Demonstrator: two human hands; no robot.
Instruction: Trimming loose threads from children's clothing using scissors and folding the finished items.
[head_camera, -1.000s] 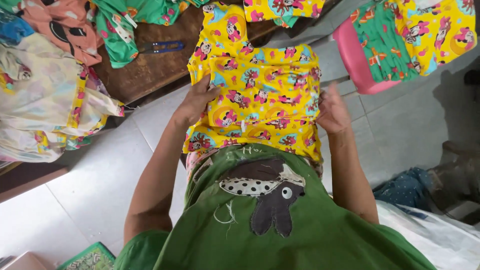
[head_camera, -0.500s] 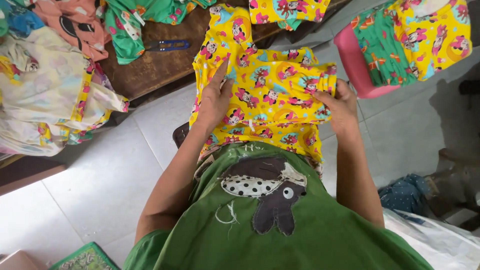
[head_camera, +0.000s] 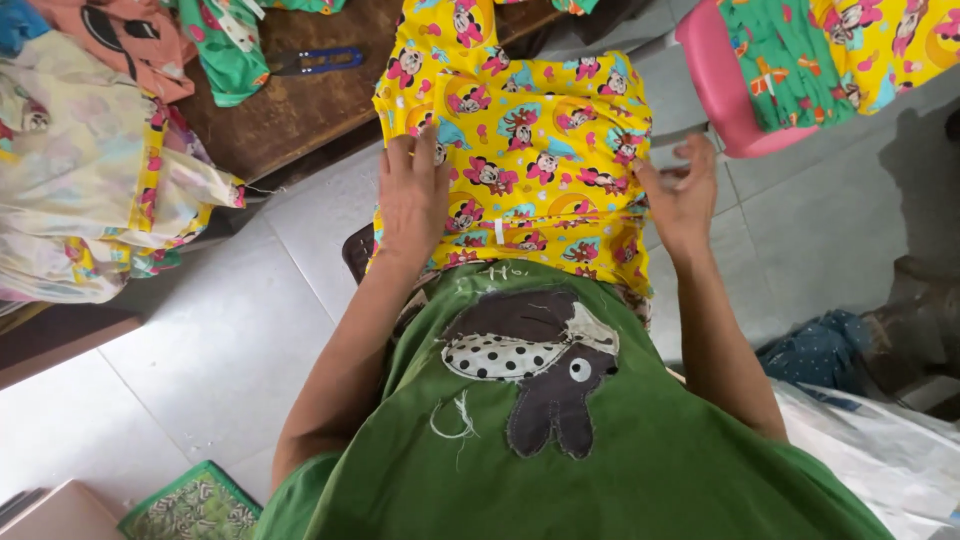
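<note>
A yellow child's garment (head_camera: 530, 150) printed with cartoon mice lies folded across my lap, its upper half doubled down toward me. My left hand (head_camera: 412, 195) rests flat on its left side with the fingers spread. My right hand (head_camera: 683, 190) is at the garment's right edge, fingers apart and touching the cloth. Neither hand grips anything. I wear a green top (head_camera: 560, 440) with a brown and dotted patch.
A wooden table (head_camera: 290, 105) at the upper left holds blue-handled scissors (head_camera: 310, 62) and piles of pale, orange and green clothes (head_camera: 90, 190). A pink stool (head_camera: 725, 90) at the upper right carries green and yellow garments. A patterned green cloth (head_camera: 190, 505) lies on the tiled floor.
The garment's upper part has been folded down toward me. Both hands let go of the fold and now lie open on the cloth, the left one flat on top.
</note>
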